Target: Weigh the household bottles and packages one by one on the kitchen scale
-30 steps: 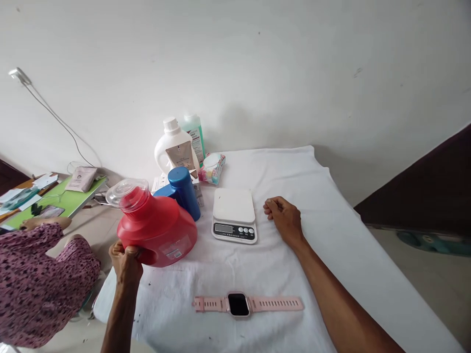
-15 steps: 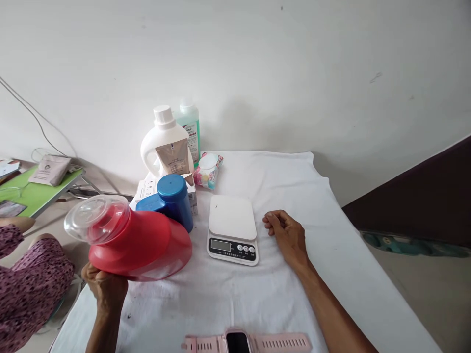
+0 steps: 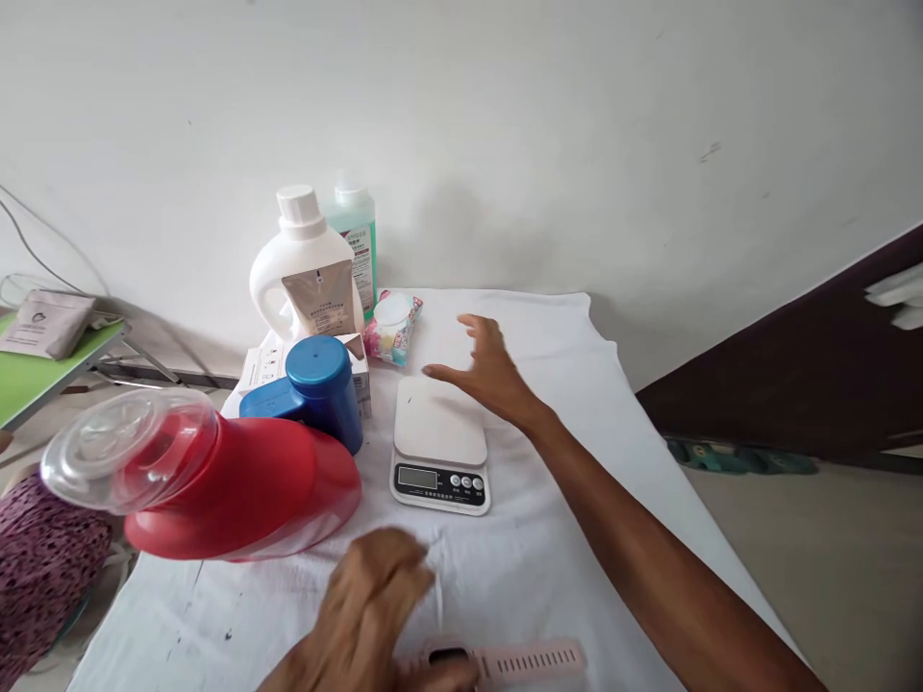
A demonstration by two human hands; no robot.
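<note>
1. We saw our right hand (image 3: 482, 370) hovering above the far edge of the small white digital kitchen scale (image 3: 439, 454), with the fingers spread apart and holding nothing.
2. Our left hand (image 3: 375, 605) was low in the picture, over the white cloth (image 3: 548, 538) that covers the table; it looked blurred, its fingers loosely curled, and it did not hold anything. Its fingertips were just beside the pale pink wristwatch with a dark square face (image 3: 497, 661), whose left part was hidden by the hand.
3. The big red plastic detergent bottle with a clear cap (image 3: 216, 481) lay on its side at the left edge of the cloth, the cap pointing left, and no hand touched it.
4. Behind it stood a blue bottle with a round blue cap (image 3: 317, 389), in front of a white cardboard box (image 3: 263, 365).
5. Near the wall we saw a white jug with a white cap (image 3: 303, 274), a green-tinted bottle (image 3: 357, 240) and a colourful small packet (image 3: 393, 327).
</note>
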